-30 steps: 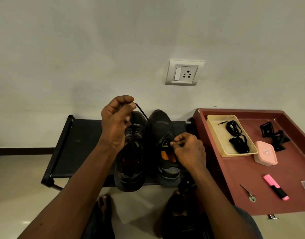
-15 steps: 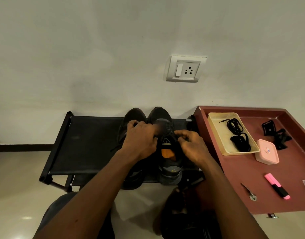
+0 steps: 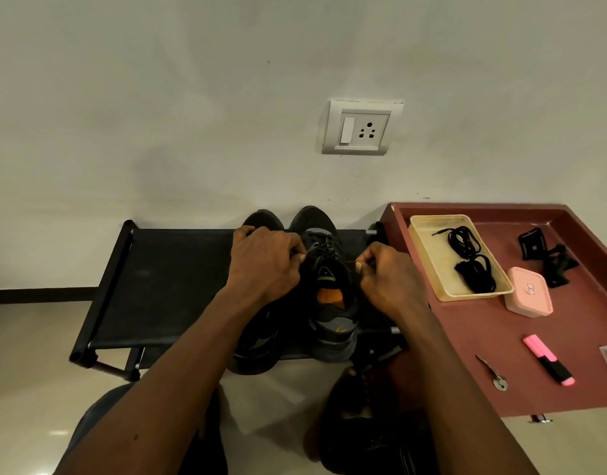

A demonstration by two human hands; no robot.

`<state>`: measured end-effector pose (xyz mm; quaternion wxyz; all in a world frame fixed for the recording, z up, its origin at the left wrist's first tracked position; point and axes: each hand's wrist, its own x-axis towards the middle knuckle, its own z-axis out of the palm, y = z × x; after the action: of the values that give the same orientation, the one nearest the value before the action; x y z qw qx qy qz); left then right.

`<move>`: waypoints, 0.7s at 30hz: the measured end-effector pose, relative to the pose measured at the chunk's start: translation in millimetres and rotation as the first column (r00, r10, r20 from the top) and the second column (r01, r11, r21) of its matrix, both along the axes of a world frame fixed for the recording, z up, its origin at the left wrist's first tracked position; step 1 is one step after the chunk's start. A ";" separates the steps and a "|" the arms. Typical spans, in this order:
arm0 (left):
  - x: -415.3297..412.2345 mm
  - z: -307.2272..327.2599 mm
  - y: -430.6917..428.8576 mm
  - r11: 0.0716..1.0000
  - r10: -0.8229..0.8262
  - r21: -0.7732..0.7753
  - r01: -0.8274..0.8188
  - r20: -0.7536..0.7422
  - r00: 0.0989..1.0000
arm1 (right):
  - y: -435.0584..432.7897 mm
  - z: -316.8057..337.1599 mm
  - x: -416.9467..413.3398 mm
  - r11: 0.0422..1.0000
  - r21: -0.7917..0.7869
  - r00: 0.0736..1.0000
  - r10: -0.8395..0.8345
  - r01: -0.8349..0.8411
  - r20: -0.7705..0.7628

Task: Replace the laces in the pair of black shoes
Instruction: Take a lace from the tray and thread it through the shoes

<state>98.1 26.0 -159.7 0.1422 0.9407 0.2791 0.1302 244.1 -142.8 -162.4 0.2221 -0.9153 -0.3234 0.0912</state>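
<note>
Both black shoes (image 3: 333,334) side by side on rack (image 3: 165,279). Left hand (image 3: 264,265) and right hand (image 3: 387,279), fingers clenched, each pinch the lace (image 3: 324,250) of the right-side shoe. Tray (image 3: 429,258) on tabletop (image 3: 466,341) holds spare laces (image 3: 471,265).

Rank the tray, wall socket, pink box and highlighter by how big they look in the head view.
Largest to smallest:
1. tray
2. socket
3. pink box
4. highlighter
The socket sits on the wall, farther from the camera, so its real size against the others is unsure.
</note>
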 end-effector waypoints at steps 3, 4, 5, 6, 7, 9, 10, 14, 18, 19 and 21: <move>-3.1 1.7 5.9 1.000 0.030 -0.004 -0.030 -0.020 0.999 | -1.4 -0.7 3.5 1.000 -0.016 1.000 -0.014 0.014 0.004; -4.2 1.7 6.4 1.000 0.024 -0.019 -0.024 -0.030 0.999 | -2.1 -1.8 4.5 1.000 -0.012 0.999 -0.012 0.012 -0.029; -5.2 2.0 6.5 0.999 0.011 -0.040 -0.012 -0.041 0.999 | -3.2 -2.7 5.3 1.000 0.010 0.996 -0.009 0.010 -0.088; -6.3 1.9 6.6 0.997 -0.004 -0.071 0.001 -0.048 0.999 | -4.7 -2.9 6.2 0.999 0.048 0.986 0.000 0.008 -0.165; -7.8 1.7 7.4 0.992 -0.016 -0.122 0.011 -0.040 0.999 | -6.8 -1.7 7.0 0.996 0.093 0.970 0.010 0.014 -0.243; -12.1 3.3 10.3 0.950 -0.028 -0.309 0.039 0.040 0.999 | -12.1 5.6 8.0 0.981 0.187 0.925 0.034 0.041 -0.379; -14.8 6.0 11.6 0.899 -0.023 -0.433 0.069 0.110 0.994 | -14.9 11.2 8.3 0.970 0.237 0.897 0.057 0.055 -0.439; -23.3 25.6 10.4 0.603 0.055 -0.762 0.235 0.334 0.941 | -23.4 46.4 6.7 0.903 0.420 0.782 0.198 0.089 -0.591; -31.3 51.6 8.7 0.500 0.160 -0.807 0.313 0.442 0.883 | -27.2 87.5 0.9 0.859 0.502 0.774 0.247 0.105 -0.583; -33.9 58.8 8.2 0.486 0.176 -0.805 0.341 0.472 0.864 | -28.7 96.5 -1.1 0.850 0.516 0.779 0.252 0.105 -0.574; -40.6 75.5 6.4 0.478 0.193 -0.791 0.382 0.519 0.833 | -32.4 114.3 -5.8 0.829 0.548 0.769 0.275 0.114 -0.577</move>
<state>57.5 32.3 -84.2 0.6794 0.6708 0.1977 0.2221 238.3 -175.1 -48.1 0.5681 -0.7098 -0.2821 0.3064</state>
